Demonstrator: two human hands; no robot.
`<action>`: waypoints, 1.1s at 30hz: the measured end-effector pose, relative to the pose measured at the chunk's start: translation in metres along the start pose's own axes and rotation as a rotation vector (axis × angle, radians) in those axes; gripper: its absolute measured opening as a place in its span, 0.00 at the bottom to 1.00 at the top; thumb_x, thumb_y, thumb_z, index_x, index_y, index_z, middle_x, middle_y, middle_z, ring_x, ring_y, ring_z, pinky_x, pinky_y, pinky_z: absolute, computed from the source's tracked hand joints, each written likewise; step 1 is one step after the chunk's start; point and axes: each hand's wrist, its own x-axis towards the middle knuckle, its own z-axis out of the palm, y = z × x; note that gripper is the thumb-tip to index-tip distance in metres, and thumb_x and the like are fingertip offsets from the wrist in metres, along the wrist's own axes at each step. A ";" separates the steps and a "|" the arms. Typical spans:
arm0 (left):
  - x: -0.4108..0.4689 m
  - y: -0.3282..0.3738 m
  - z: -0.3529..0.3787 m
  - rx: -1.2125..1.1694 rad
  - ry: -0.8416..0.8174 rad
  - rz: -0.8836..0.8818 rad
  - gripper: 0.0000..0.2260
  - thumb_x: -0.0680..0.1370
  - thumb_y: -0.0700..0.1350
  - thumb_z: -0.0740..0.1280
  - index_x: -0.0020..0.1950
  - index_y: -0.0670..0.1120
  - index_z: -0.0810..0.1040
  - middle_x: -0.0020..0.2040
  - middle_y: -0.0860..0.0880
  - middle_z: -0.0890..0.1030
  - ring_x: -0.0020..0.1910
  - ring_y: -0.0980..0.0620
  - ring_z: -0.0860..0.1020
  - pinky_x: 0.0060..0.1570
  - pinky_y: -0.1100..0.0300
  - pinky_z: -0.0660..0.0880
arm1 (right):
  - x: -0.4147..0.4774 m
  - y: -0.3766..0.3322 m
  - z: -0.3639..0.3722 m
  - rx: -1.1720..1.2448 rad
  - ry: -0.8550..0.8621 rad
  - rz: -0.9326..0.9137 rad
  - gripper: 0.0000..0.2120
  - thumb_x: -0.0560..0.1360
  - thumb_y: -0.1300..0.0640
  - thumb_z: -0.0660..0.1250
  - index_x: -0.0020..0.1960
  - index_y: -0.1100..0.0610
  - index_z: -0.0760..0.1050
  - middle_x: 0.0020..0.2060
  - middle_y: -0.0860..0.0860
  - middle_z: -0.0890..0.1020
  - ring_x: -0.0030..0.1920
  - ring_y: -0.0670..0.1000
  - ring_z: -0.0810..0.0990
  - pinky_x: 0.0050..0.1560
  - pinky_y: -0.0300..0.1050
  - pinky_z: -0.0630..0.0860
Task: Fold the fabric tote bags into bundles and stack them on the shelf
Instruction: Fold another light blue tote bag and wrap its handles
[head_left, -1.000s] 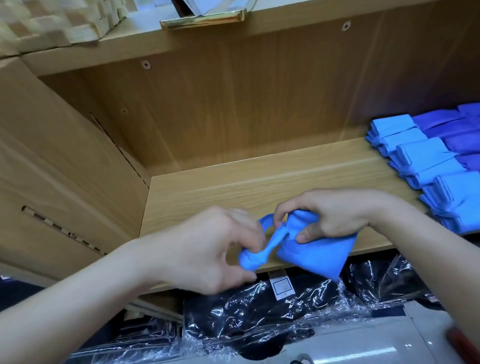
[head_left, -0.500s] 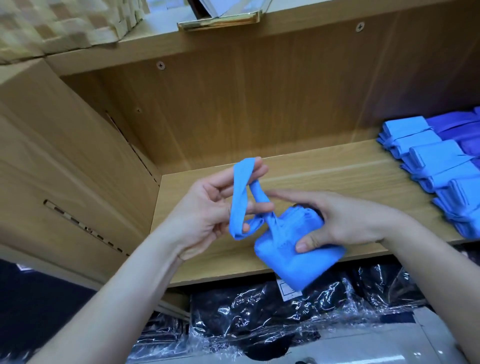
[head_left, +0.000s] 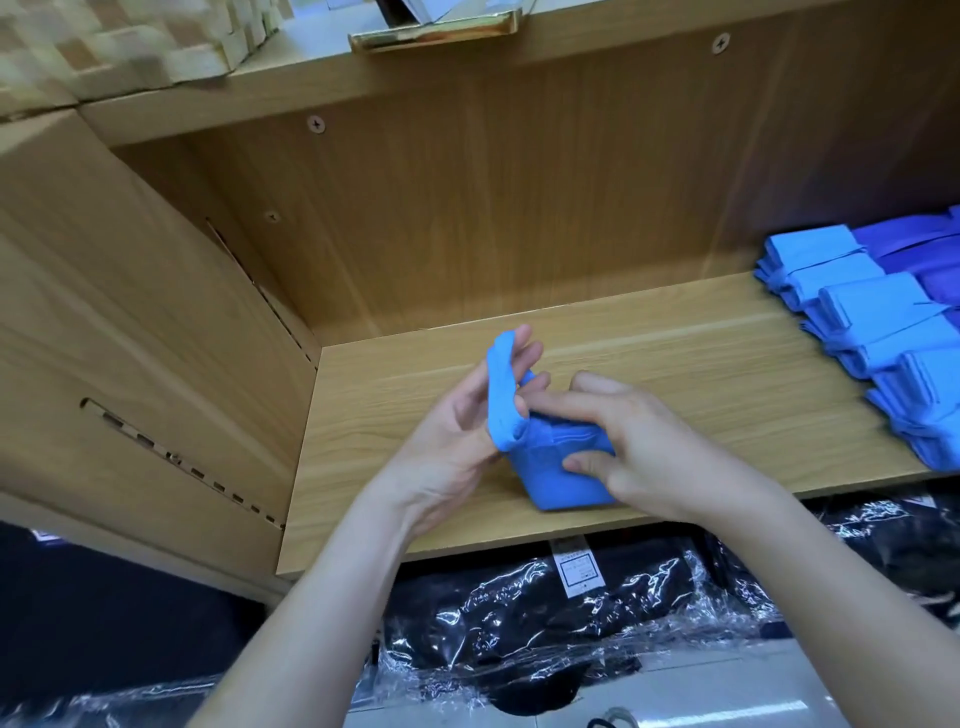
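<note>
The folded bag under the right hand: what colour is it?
The folded bag is plain light blue, best seen in the head view.

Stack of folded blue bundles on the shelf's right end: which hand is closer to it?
Right. The right hand grips the folded bag mid-shelf, well left of the stack; the left hand is farther left again, the bag's strap looped over its fingers.

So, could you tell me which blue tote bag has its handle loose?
The light-blue bag gripped by the right hand: its handle loops over the fingers of the left hand. The other bundles lie folded flat at the right end of the shelf.
</note>
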 end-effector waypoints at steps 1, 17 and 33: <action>0.001 -0.004 0.001 0.022 0.006 -0.006 0.39 0.65 0.58 0.78 0.73 0.55 0.67 0.72 0.54 0.71 0.71 0.53 0.69 0.65 0.61 0.69 | 0.001 0.003 0.001 0.017 -0.023 0.023 0.42 0.72 0.64 0.72 0.55 0.16 0.60 0.44 0.45 0.71 0.47 0.48 0.74 0.55 0.47 0.72; -0.011 0.058 -0.009 1.865 -0.156 0.582 0.27 0.68 0.51 0.75 0.65 0.48 0.74 0.62 0.51 0.77 0.66 0.51 0.73 0.73 0.50 0.55 | 0.010 0.006 -0.040 -0.106 -0.185 0.022 0.23 0.69 0.65 0.73 0.59 0.44 0.78 0.44 0.43 0.75 0.47 0.39 0.73 0.50 0.35 0.68; 0.000 0.034 0.003 0.085 -0.124 0.004 0.23 0.64 0.40 0.72 0.60 0.48 0.82 0.41 0.46 0.78 0.30 0.45 0.62 0.27 0.66 0.59 | -0.001 0.028 -0.028 1.079 -0.074 0.221 0.23 0.59 0.63 0.78 0.51 0.49 0.78 0.42 0.59 0.81 0.40 0.55 0.79 0.40 0.43 0.78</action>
